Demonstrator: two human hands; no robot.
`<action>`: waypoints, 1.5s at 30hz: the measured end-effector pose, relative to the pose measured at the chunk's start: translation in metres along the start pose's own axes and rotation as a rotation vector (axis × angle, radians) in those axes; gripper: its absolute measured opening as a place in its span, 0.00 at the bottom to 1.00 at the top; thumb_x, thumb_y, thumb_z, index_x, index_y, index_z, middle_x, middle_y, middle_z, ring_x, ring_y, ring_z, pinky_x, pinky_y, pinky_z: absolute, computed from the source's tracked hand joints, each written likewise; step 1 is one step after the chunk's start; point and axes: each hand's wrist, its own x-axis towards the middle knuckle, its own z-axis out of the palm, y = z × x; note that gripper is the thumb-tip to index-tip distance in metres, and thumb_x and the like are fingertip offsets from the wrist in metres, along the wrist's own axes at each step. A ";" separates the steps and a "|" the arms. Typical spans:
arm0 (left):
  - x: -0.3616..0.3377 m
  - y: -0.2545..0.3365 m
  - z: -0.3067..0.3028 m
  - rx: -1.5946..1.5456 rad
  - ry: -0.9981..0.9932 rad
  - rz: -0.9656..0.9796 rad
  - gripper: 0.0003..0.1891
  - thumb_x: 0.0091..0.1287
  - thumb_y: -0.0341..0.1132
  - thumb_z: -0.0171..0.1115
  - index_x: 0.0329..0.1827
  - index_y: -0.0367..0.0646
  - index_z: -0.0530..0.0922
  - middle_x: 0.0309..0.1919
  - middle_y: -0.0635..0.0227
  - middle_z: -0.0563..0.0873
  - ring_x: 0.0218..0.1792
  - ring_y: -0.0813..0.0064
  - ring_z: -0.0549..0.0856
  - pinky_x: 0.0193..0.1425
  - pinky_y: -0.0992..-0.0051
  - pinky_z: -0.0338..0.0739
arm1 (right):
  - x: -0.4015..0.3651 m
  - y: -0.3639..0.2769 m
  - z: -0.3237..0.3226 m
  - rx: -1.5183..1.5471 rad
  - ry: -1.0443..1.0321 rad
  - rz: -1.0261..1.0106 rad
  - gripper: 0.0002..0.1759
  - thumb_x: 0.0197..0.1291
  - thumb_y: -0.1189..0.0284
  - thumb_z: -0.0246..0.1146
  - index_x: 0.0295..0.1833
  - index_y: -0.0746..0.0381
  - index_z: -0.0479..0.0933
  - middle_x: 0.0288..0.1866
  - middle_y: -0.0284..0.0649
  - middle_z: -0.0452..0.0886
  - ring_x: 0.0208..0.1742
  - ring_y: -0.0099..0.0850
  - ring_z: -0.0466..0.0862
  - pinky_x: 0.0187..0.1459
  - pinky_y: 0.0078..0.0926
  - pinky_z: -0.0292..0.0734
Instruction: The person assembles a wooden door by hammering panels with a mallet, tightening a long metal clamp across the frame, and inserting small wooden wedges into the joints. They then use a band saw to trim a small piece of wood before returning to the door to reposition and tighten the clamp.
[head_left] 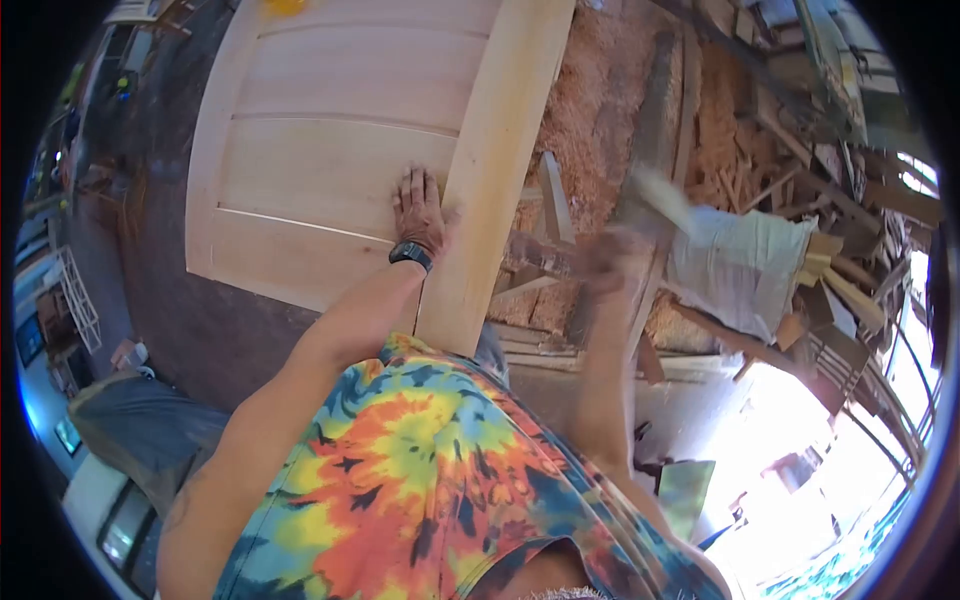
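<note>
Glare blown out at lower right, right hand [608, 262] blurred by motion, fisheye edges curving into black.

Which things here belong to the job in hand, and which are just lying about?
Job in hand:
- wooden panel, left hand flat on it
- blurred pale object by the right hand, probably; grip unclear

Apparently lying about:
- wood shavings
- wood scraps
- whitish cloth or sack

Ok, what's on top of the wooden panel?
The left hand rests on the panel, a watch at its wrist; something yellow shows toward the far end. Wood beneath the palm is hidden.
</note>
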 end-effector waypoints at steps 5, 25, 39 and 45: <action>-0.004 -0.008 0.015 -0.013 0.013 0.019 0.44 0.63 0.58 0.53 0.73 0.33 0.57 0.76 0.50 0.53 0.77 0.52 0.48 0.78 0.50 0.38 | -0.015 0.033 0.094 -0.822 0.316 -0.072 0.20 0.60 0.69 0.61 0.55 0.68 0.70 0.35 0.43 0.80 0.35 0.32 0.83 0.36 0.31 0.81; -0.037 -0.046 -0.049 -0.548 0.099 0.200 0.23 0.59 0.40 0.61 0.58 0.41 0.76 0.55 0.52 0.81 0.55 0.52 0.80 0.58 0.59 0.76 | 0.021 0.126 0.032 -1.033 0.290 0.024 0.20 0.59 0.71 0.60 0.56 0.68 0.71 0.40 0.44 0.80 0.37 0.34 0.83 0.43 0.31 0.80; -0.563 -0.461 -0.074 -0.232 0.255 -1.266 0.15 0.64 0.39 0.57 0.30 0.33 0.81 0.26 0.62 0.85 0.25 0.69 0.81 0.31 0.67 0.73 | 0.109 0.123 -0.004 -1.091 0.308 0.017 0.17 0.61 0.71 0.61 0.54 0.65 0.71 0.38 0.41 0.79 0.37 0.33 0.82 0.39 0.30 0.80; -0.525 -0.476 -0.071 -0.838 0.366 -1.530 0.10 0.65 0.35 0.59 0.37 0.37 0.83 0.25 0.69 0.82 0.22 0.79 0.78 0.23 0.78 0.71 | 0.140 0.186 -0.041 -1.042 0.306 -0.117 0.15 0.59 0.73 0.62 0.51 0.63 0.73 0.35 0.41 0.80 0.34 0.34 0.83 0.35 0.31 0.81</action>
